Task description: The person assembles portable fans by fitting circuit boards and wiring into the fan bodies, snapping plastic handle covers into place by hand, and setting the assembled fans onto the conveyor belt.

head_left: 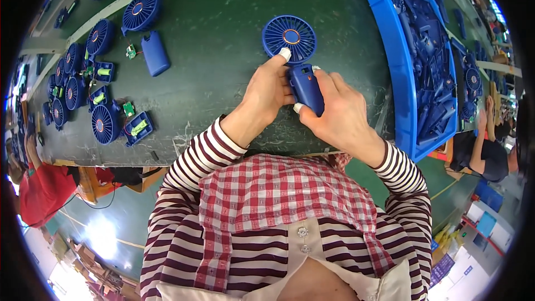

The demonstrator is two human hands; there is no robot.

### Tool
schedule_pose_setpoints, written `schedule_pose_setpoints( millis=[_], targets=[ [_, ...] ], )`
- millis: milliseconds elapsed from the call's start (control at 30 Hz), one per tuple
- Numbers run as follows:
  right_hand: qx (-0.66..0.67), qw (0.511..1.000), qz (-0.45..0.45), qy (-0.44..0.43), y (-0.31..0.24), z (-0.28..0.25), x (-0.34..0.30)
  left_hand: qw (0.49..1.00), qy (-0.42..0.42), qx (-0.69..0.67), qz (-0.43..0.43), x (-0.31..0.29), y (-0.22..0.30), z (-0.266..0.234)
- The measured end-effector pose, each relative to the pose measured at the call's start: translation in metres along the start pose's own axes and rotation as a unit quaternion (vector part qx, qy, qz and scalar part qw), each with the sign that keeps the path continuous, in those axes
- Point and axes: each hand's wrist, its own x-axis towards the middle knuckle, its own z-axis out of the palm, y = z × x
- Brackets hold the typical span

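Observation:
A blue handheld fan is between my hands over the green work surface. Its round slatted head has an orange ring at the hub and points away from me; the blue handle slants down toward me. My left hand is closed on the fan where head and handle meet, thumb on the lower rim of the grille. My right hand grips the handle from the right, its thumb and fingers on the casing. White covers sit on several fingertips. Whether head and handle are fully joined is partly hidden by the fingers.
To the left lie several fan heads with open handles, green circuit boards and batteries. Apart from them are another fan head and a handle shell. A blue bin of blue plastic parts stands right. Other people work at both sides.

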Motion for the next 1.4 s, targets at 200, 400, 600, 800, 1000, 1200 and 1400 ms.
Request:
schedule_pose_setpoints(
  millis=[200, 400, 600, 800, 1000, 1200, 1400],
  targets=[
    [-0.018, 1.0, 0.001, -0.005, -0.001, 0.004, 0.003, 1.0, 0.003, 0.016, 0.002, 0.001, 0.0, 0.0],
    [-0.029, 1.0, -0.004, -0.01, -0.002, 0.006, 0.004, 1.0, -0.006, 0.001, 0.004, -0.001, 0.001, 0.0],
    [-0.051, 0.998, -0.019, -0.008, 0.0, 0.009, 0.004, 1.0, 0.01, -0.007, 0.025, 0.003, -0.003, 0.0],
    [-0.093, 0.994, -0.05, 0.026, 0.004, 0.016, 0.004, 0.999, 0.024, -0.003, 0.046, 0.007, -0.008, -0.002],
    [-0.087, 0.995, -0.046, 0.031, 0.004, 0.015, 0.004, 0.998, 0.019, 0.033, 0.051, 0.005, -0.008, 0.002],
    [-0.061, 0.997, -0.041, 0.033, 0.005, 0.014, 0.003, 0.997, 0.025, 0.059, 0.038, 0.008, -0.008, 0.0],
    [-0.03, 0.998, -0.029, 0.039, 0.007, 0.007, -0.002, 0.998, 0.021, 0.044, 0.026, 0.007, -0.005, 0.0]
  ],
)
